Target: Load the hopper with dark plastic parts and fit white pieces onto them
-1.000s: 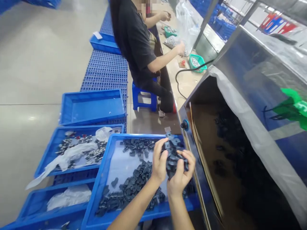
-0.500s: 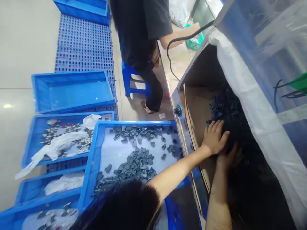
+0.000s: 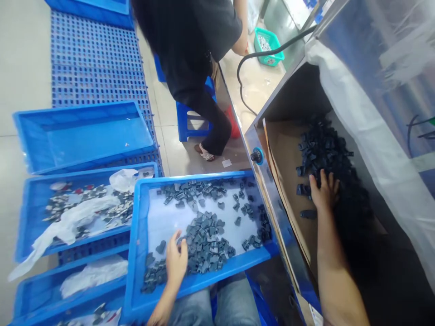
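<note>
My left hand [image 3: 176, 260] is over the blue tray [image 3: 135, 235], beside a heap of small dark grey plastic parts [image 3: 207, 240]. Its thumb and fingers are apart, with nothing visible between them. Inside the box-like enclosure at right, my right hand [image 3: 324, 192] rests with spread fingers on a pile of the same kind of dark parts [image 3: 322, 145]. Brown cardboard [image 3: 287, 149] lines the near side of that enclosure, and a few parts lie loose on it. The lower end of the pile is lost in shadow.
White cloth [image 3: 350, 113] hangs along the enclosure's opening; a black knob [image 3: 257, 156] sits on its front edge. Several blue trays [image 3: 84, 136] stand at left. A co-worker in dark clothes [image 3: 190, 50] is ahead, near a green basket [image 3: 268, 47] and black cable [image 3: 239, 74].
My left hand has gone from the pile in the enclosure to the tray at left. My right hand stays on the pile, moved slightly up. My head no longer covers the tray's near side.
</note>
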`<state>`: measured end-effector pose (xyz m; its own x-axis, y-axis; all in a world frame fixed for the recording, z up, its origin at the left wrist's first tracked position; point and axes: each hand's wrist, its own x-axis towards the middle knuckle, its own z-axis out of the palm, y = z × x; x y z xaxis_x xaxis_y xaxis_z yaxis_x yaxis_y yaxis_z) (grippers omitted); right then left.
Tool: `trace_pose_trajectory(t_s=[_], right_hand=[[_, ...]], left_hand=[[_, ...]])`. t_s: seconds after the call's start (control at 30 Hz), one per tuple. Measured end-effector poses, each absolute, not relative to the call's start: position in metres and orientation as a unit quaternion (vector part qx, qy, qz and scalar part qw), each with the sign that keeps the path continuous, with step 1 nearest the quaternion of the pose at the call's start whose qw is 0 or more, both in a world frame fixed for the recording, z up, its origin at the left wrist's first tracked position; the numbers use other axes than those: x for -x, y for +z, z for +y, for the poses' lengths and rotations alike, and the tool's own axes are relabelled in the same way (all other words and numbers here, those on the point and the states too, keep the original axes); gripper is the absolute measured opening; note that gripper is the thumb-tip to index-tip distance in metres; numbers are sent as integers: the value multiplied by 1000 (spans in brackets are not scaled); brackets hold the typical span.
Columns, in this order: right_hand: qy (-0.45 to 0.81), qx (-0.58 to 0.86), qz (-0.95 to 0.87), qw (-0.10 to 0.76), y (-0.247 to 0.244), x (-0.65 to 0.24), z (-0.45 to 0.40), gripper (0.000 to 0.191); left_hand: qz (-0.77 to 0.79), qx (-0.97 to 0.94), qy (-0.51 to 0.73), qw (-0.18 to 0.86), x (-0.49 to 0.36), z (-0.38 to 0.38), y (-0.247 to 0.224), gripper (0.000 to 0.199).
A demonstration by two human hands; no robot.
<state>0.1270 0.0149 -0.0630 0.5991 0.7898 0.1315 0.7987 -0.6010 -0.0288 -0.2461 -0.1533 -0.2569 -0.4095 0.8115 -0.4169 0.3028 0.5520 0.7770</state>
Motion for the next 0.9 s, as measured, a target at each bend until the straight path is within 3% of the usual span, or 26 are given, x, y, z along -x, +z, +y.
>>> trace_pose_trajectory(t_s=[0.2,0.33,0.43,0.53,0.73,0.9], right_hand=[[-101,904,-409,74,-40,-115,-7,60],[-108,801,-569,154,-29,-67,-79,55],[-48,697,-704,127,-21,-23,-149,40],[40,674,-730,103,-9,9,-212,29],[204,768,-599,93,20,8,-313,32],[236,818,-511,118,40,-29,-376,38]], left_hand=[[768,-485,240,343,286,-159,-268,45],[707,-520,213,430,293,-163,-267,32],[669,-500,203,511,296,-167,-253,33],[641,-507,195,542,293,-164,-231,33],[538,-580,185,583,233,-147,-176,33],[479,-545,213,655,137,-160,-86,46]])
